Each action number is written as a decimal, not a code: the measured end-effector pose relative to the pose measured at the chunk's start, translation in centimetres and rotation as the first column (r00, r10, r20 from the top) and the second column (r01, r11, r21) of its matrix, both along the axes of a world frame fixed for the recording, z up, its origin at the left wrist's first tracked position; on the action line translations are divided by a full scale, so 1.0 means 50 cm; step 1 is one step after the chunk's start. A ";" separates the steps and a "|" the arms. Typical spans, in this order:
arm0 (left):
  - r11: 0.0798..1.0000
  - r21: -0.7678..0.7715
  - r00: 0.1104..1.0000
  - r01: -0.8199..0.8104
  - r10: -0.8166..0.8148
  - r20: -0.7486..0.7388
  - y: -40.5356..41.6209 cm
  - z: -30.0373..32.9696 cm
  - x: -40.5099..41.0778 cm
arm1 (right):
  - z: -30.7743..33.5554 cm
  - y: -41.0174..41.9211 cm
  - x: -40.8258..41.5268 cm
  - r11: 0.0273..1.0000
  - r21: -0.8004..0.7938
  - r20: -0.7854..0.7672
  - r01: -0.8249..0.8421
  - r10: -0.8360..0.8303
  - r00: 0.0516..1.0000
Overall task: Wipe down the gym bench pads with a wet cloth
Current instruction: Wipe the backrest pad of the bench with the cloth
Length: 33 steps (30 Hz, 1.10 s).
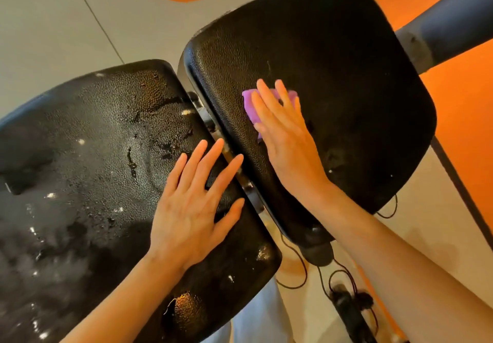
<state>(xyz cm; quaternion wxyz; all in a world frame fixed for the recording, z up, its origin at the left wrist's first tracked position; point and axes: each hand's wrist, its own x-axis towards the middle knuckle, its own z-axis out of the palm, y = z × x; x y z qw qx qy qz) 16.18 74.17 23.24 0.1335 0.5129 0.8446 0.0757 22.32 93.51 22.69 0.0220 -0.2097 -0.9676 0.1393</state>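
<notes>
Two black pads filled the view: the long pad (pixel 88 172) on the left, cracked and glistening wet, and the seat pad (pixel 333 76) on the right, apart across a narrow gap showing metal frame. Beyond lay a grey floor (pixel 53 22) with orange patches. The left hand (pixel 194 209) lay flat on the long pad near the gap, fingers spread, holding nothing. The right hand (pixel 285 132) lay flat on the seat pad, fingers extended, pressing the purple cloth (pixel 253 105) against it.

Right hand (pixel 286 140) flat on purple cloth (pixel 252 105), seat pad (pixel 333 62); left hand (pixel 193 206) flat, back pad (pixel 93 156).
</notes>
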 end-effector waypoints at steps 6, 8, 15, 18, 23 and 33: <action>1.000 0.002 1.000 -0.022 0.022 0.003 -0.001 0.001 -0.001 | 0.009 -0.077 0.234 0.998 0.061 -0.020 0.017 -0.016 1.000; 1.000 -0.008 1.000 -0.015 0.015 0.000 0.001 0.002 -0.002 | -0.001 -0.031 0.149 0.999 0.040 -0.005 0.037 -0.037 0.999; 0.999 -0.014 0.999 -0.043 0.043 -0.003 0.005 -0.001 0.000 | 0.004 -0.033 0.151 0.983 0.167 0.062 0.077 -0.089 0.994; 0.998 0.005 0.998 -0.060 0.060 0.006 0.002 0.001 0.001 | 0.022 -0.077 0.249 0.985 0.117 0.019 0.128 -0.131 0.991; 0.997 0.041 0.998 -0.063 0.063 -0.007 0.004 -0.004 0.002 | 0.005 0.037 0.054 0.978 0.027 0.004 0.208 -0.208 0.978; 0.995 0.067 0.998 -0.068 0.069 -0.008 0.003 -0.004 0.006 | 0.005 -0.015 0.120 1.000 0.022 0.011 0.007 -0.007 1.000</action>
